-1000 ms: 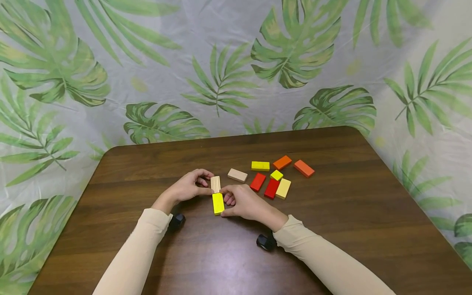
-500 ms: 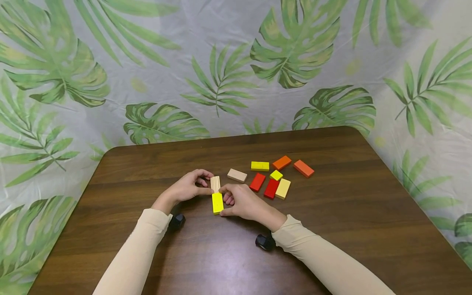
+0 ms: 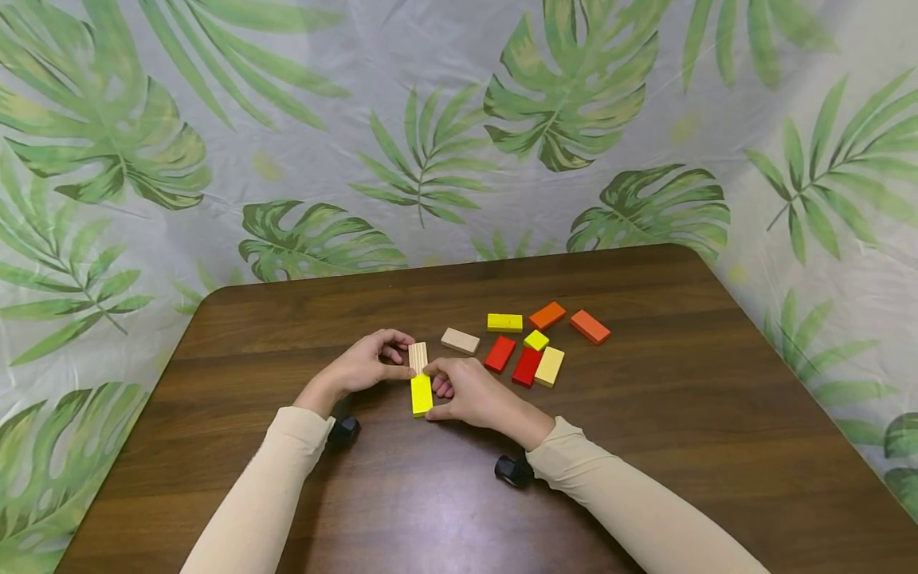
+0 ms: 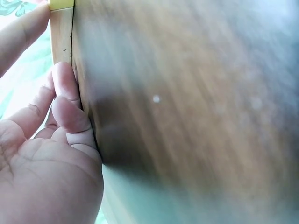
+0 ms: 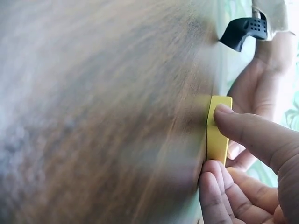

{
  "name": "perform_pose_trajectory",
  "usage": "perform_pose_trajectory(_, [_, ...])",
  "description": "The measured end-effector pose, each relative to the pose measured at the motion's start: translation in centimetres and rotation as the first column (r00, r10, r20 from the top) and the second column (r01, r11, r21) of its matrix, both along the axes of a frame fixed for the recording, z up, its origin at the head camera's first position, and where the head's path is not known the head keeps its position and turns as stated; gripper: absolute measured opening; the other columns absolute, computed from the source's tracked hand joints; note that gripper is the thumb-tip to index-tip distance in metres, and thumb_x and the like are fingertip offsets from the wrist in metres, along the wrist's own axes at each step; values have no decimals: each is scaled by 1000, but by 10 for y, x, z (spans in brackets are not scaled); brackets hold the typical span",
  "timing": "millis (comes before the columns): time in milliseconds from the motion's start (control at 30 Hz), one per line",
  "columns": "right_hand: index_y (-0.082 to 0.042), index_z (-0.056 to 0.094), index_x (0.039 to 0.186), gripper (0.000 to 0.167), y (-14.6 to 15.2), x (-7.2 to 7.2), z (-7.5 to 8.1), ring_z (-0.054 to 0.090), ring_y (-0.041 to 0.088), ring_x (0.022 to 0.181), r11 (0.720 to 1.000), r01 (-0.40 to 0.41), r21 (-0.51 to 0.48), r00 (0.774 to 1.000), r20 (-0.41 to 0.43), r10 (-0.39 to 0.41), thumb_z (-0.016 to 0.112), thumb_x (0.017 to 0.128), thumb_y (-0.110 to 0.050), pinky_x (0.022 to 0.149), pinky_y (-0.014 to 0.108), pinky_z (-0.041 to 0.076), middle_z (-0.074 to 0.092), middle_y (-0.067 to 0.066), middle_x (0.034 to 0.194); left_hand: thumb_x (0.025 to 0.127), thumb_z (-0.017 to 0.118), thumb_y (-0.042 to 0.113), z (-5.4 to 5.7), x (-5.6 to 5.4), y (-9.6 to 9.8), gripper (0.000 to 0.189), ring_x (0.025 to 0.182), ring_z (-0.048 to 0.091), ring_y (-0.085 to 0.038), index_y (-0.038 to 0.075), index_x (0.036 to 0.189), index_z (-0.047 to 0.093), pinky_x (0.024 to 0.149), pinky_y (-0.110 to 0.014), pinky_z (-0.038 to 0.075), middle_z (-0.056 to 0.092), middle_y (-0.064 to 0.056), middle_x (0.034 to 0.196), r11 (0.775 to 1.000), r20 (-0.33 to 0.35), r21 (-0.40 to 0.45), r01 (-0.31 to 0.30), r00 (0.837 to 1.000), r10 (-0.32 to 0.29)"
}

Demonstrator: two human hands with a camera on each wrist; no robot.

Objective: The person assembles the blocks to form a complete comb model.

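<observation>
A plain striped wooden block [image 3: 417,359] lies flat on the table, end to end with a bright yellow block [image 3: 421,396] on its near side. My left hand [image 3: 364,363] holds the wooden block from the left, index finger at the far end and thumb close to where the two blocks meet. From the right, my right hand [image 3: 473,392] grips the yellow block, its thumb at the near end and index finger at the far end. In the right wrist view the thumb presses against the yellow block's [image 5: 217,142] side, low against the tabletop.
Right of the hands lie loose blocks: a beige block [image 3: 460,341], a yellow block [image 3: 504,323], red blocks [image 3: 500,354], orange blocks [image 3: 547,316], a small yellow piece [image 3: 535,340] and a cream block [image 3: 549,367]. The brown table [image 3: 323,311] meets a leaf-print cloth [image 3: 445,127] behind.
The yellow block and my right hand have shifted very slightly left, bringing it more in line with the wooden block. Both hands keep their hold.
</observation>
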State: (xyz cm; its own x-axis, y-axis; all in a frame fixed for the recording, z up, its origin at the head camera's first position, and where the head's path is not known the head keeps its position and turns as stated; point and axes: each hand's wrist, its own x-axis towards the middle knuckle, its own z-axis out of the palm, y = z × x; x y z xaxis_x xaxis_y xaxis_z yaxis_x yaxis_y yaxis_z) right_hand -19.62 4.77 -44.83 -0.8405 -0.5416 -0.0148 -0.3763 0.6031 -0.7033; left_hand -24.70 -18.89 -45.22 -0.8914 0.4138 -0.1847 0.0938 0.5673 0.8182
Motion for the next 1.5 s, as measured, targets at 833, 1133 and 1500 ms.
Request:
perform_pose_trajectory(833, [1,69,134,61,-3,2,-1,65,13,90,1000,-9,19,1000,-9,9,96,82,-17,85,26,59,72,4,100,94,85,19,-1,1,1,53,104,61,-22,2,139,62,92,-32,52,63,-17,132,1000,-12,3,1,1000,-1])
perform_pose_trajectory(1133, [2,69,134,60,-4,3,-1,66,14,90,1000,-15,22,1000,-15,16,95,83,-16,86,30,60,72,6,100,93,86,22,-1,1,1,56,108,60,-24,5,141,61,92,-30,53,61,-15,134,1000,6,-17,-3,1000,3])
perform_pose_trajectory(1500, [2,68,136,63,0,0,2,67,14,92,998,-54,35,998,-22,55,95,84,-19,86,30,62,74,7,104,90,89,22,-2,1,0,62,112,59,-25,6,142,60,95,-31,52,59,-14,136,1000,5,-23,13,1000,-13])
